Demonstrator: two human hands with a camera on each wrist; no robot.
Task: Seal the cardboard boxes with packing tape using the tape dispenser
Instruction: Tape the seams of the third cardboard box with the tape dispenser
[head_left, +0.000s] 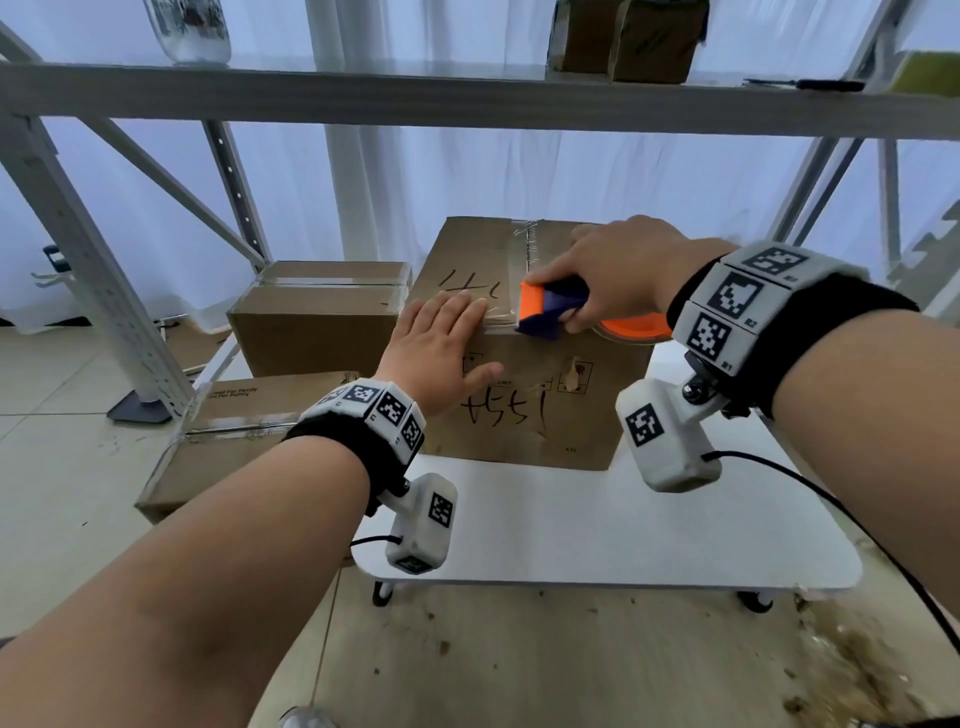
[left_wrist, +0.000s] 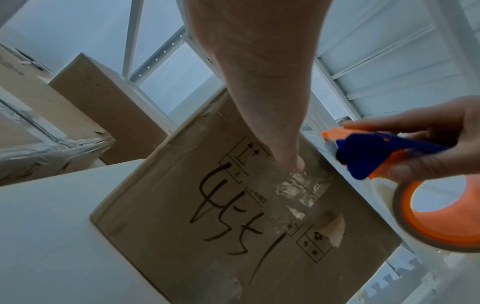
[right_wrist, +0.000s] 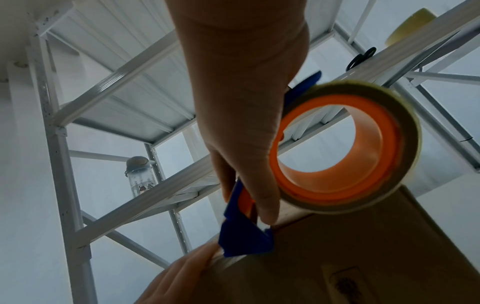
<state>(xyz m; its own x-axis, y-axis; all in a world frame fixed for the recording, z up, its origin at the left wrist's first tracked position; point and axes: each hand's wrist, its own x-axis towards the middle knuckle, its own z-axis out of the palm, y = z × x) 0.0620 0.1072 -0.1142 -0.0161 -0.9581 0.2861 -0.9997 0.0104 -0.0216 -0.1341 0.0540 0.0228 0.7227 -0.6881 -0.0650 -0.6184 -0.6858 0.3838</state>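
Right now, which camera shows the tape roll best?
The right wrist view: the tape roll fills it, orange core facing the lens. The left wrist view cuts it off at the edge; in the head view the right hand hides most of it.

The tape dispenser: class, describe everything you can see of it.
The orange and blue plastic tape dispenser carries a roll of clear tape on an orange core. The right hand grips it, blue mouth pressed at the brown cardboard box's top front edge, beside the flat left hand.
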